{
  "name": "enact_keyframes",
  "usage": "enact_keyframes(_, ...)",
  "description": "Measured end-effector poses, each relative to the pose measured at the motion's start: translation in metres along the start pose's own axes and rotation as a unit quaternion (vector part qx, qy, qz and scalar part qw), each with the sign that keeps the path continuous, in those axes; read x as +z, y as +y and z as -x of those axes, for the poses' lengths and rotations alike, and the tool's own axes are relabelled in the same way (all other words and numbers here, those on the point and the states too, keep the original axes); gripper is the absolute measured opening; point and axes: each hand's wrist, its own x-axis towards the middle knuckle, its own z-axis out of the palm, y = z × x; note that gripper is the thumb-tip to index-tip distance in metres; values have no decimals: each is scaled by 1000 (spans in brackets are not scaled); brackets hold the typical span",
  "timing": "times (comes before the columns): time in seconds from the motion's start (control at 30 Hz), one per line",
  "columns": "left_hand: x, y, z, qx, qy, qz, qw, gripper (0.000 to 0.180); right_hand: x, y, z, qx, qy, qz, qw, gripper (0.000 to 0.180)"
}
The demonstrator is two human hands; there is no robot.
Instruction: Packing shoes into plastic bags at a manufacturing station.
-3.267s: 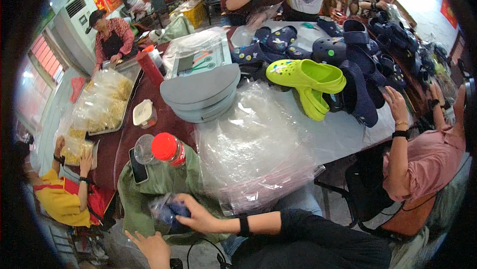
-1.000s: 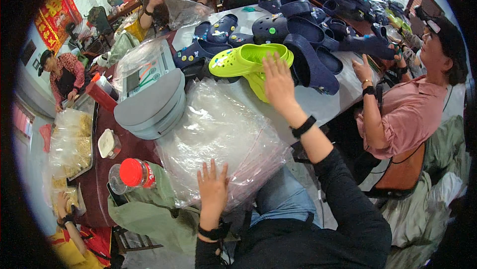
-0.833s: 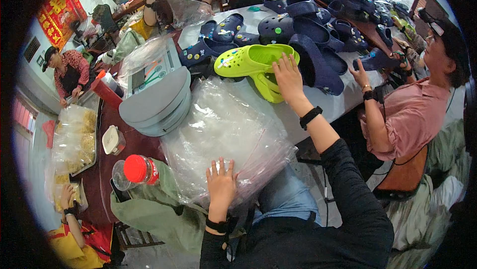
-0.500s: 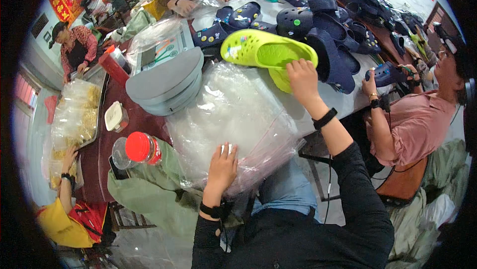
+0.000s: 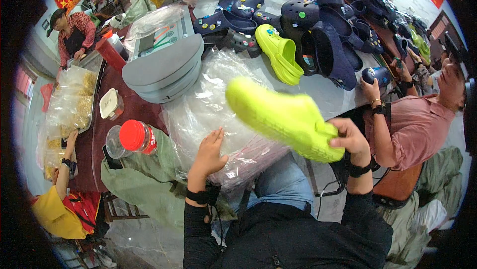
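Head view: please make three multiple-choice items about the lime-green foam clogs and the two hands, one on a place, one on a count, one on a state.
1. Where does the left hand rest?
A. on the stack of clear plastic bags
B. on a red-lidded jar
C. on a navy clog

2. How many lime-green foam clogs lie on the table?
A. none
B. one
C. three

3. In what state is the lime-green foam clog in the right hand?
A. lying flat on the table
B. lifted in the air
C. sealed in a bag

Answers:
1 A, palm pressed on the plastic.
2 B, one beside the navy clogs.
3 B, gripped at one end, above the bags.
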Motion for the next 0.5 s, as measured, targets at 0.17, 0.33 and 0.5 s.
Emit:
enact_keyframes(0.17,-20,5,1,4,77,103,992,74,-3,24,34,106,-154,-25,982,25)
enact_keyframes(0.33,-24,8,19,-26,-22,-156,987,60,-2,49,46,148,-201,-72,966,24)
enact_keyframes(0.5,-3,-14,7,-2,66,-79,995,41,3,41,39,147,-229,-57,961,26)
